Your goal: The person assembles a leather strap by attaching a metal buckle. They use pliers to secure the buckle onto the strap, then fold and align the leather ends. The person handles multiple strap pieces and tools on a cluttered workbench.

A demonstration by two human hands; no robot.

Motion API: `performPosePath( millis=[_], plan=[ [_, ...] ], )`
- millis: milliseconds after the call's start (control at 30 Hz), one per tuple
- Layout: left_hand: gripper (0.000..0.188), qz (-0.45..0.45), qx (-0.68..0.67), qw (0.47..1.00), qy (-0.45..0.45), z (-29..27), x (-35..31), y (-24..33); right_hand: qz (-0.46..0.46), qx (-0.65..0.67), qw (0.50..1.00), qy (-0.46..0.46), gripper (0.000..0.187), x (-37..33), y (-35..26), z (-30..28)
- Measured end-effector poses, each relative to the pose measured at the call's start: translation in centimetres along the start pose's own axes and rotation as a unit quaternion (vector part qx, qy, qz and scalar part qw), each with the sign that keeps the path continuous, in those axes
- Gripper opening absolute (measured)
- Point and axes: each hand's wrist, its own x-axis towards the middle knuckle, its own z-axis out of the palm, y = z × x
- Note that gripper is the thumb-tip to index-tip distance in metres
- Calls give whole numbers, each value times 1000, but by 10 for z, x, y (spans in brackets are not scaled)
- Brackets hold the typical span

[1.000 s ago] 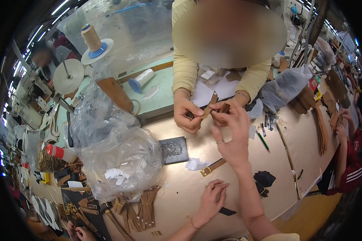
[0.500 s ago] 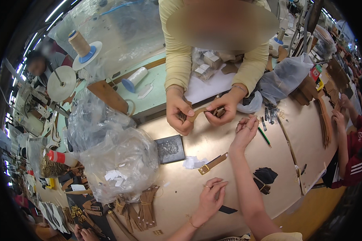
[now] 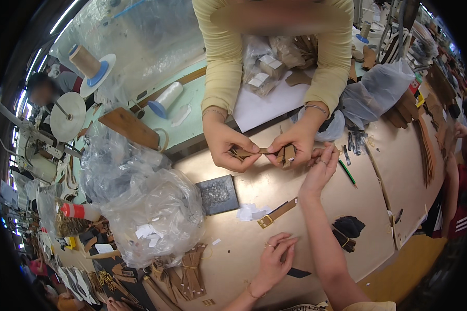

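My right hand [image 3: 320,169] is raised over the tan table [image 3: 254,249], fingers apart and empty, just right of a co-worker's hands [image 3: 264,147]. Those hands, in yellow sleeves, pinch a brown leather strap [image 3: 254,152] between them. My left hand [image 3: 275,258] rests on the table nearer to me, fingers loosely spread, holding nothing. A small black piece [image 3: 299,272] lies just beside it. Between my hands lies a brown strap with a gold buckle [image 3: 278,213] next to a white paper scrap [image 3: 248,212].
A dark tray of small metal parts [image 3: 218,194] sits left of the strap. Big clear plastic bags [image 3: 150,212] fill the left side, with bundled brown straps [image 3: 187,269] below them. A green pencil [image 3: 347,172] and black leather pieces [image 3: 347,228] lie at the right. Thread spools [image 3: 85,62] stand behind.
My right hand has drawn back from the co-worker's hands and the strap, down and to the right. The co-worker keeps working the strap. My left hand has stayed put.
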Motion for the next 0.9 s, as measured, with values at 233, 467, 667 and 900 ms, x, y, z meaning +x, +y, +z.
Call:
performPosePath(
  millis=[233, 467, 667, 900],
  plan=[
    [20, 5, 3, 1000, -2, 0, 1, 0, 2, -13, 1000, -6, 24, -1, -2, 0],
    [20, 6, 2, 1000, 0, 0, 2, 1, 1, -21, 1000, -10, 24, -1, -1, 0],
    [20, 6, -3, 1000, -6, 0, 2, 0, 3, -10, 1000, -13, 24, -1, -2, 0],
    [20, 10, 8, 1000, -4, -1, 2, 1, 3, -22, 1000, -14, 24, -1, -2, 0]
  ],
)
